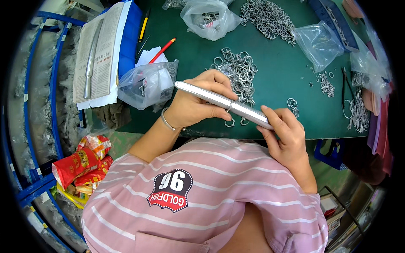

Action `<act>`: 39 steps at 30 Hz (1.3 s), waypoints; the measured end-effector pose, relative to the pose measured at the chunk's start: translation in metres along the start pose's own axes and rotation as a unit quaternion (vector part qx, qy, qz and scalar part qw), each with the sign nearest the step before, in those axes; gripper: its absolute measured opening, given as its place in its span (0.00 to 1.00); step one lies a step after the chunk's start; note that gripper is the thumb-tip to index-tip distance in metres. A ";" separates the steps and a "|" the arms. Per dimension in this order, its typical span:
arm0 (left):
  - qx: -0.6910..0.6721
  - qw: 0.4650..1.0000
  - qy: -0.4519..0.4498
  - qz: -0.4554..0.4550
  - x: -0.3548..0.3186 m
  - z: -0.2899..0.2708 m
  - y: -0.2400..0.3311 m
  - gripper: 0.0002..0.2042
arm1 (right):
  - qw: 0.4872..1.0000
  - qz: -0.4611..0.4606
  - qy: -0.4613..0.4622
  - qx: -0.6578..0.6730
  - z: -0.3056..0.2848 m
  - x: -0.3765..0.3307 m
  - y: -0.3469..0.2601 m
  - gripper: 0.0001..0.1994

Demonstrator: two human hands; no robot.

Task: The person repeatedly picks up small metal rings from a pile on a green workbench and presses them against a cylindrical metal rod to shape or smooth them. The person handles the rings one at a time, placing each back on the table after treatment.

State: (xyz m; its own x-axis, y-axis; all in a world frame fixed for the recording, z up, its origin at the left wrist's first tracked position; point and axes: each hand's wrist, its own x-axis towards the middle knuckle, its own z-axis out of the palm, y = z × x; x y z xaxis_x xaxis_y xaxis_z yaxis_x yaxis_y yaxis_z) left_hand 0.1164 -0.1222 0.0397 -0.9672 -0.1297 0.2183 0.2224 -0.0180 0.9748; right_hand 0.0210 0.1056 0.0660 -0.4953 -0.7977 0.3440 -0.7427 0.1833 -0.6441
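A silver ring mandrel (249,113) slants across in front of my chest, its thin end up to the left. My right hand (287,134) grips its thicker end between thumb and fingers. A narrow ring (230,106) sits around the shaft near the middle. My left hand (198,98) is closed, thumb and fingers pinching at that ring, with the thin end of the mandrel passing over the hand. Just beyond the mandrel, a heap of silver rings (242,69) lies on the green table (190,55), partly hidden by my left hand.
Another mandrel (90,63) rests on newspaper over a blue bin (128,38) at left. Nearby are a plastic bag (147,86) and a red pen (162,50). Farther back stand a bag of rings (211,21) and a larger ring pile (268,19). Small rings (326,85) lie right.
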 end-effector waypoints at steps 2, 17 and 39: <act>0.008 1.000 0.006 0.017 0.000 0.002 -0.001 0.19 | 1.000 -0.011 0.001 -0.009 -0.002 0.001 0.002 0.21; -0.109 0.974 0.195 0.049 0.038 0.003 0.029 0.18 | 0.994 0.074 0.012 0.076 -0.028 -0.014 0.009 0.20; 0.448 0.891 0.074 0.005 0.027 -0.004 -0.025 0.05 | 0.981 0.171 0.077 0.053 -0.028 -0.048 0.025 0.18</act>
State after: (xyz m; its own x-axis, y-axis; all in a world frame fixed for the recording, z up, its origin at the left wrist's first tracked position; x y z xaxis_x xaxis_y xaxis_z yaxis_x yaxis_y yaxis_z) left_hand 0.0852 -0.1295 0.0214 -0.9241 -0.2555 0.2841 -0.0195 0.7741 0.6328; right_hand 0.0137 0.1645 0.0525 -0.7754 -0.6027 0.1881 -0.4735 0.3579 -0.8048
